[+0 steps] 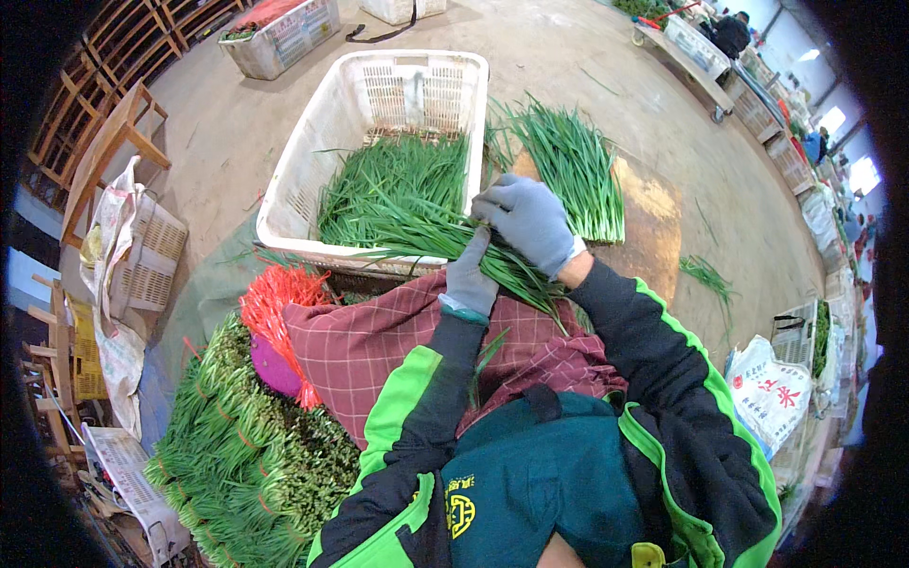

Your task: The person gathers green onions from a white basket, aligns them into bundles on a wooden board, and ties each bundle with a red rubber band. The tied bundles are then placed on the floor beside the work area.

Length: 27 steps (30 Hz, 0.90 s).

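In my grey-gloved left hand (471,278) is a bunch of long green leaves, apparently garlic chives (419,231). The bunch slants across my lap and over the near rim of a white plastic crate (284,206). My right hand (529,216), gloved the same way, has its fingers curled onto this bunch just beyond the left thumb; its fingertips are partly hidden. More loose chives (405,174) lie inside the crate. Right of it, an aligned pile of chives (575,174) rests on a worn board (650,220), pale stem ends towards me.
Tied chive bundles (227,440) are stacked at my left, beside red plastic strips (284,298). A checked maroon cloth (369,334) covers my lap. Stray leaves (710,277) lie on the floor at right. A wooden stool (117,145) and a flat cart (675,60) stand farther off.
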Tool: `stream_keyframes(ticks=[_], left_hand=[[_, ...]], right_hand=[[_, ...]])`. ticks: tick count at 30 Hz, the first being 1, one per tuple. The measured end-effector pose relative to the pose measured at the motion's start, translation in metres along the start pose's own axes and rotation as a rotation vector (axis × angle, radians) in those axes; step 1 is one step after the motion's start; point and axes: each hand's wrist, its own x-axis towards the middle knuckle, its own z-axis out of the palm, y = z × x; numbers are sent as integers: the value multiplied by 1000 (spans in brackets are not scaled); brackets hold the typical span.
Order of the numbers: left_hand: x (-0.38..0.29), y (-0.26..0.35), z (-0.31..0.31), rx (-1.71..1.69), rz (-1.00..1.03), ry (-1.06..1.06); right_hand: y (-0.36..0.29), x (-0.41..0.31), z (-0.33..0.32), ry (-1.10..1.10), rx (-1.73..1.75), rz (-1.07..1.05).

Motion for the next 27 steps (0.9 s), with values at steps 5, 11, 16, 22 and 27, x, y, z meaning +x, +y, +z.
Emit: stream_keyframes(ticks=[5,11,16,22,27], left_hand=[[3,4,-4,26,10,-62],[6,5,-8,-359,-188,49],[13,4,-30,-491,-236,216],[18,5,-52,-544,-239,77],[16,8,-47,-573,-264,112]], right_hand=[[15,-16,-28,185,380,-28],[28,-67,-73,318,790,380],[86,-145,-99,696,955,632],[217,-280,-118,943,1337,865],[208,-331,-142,170,-349,975]])
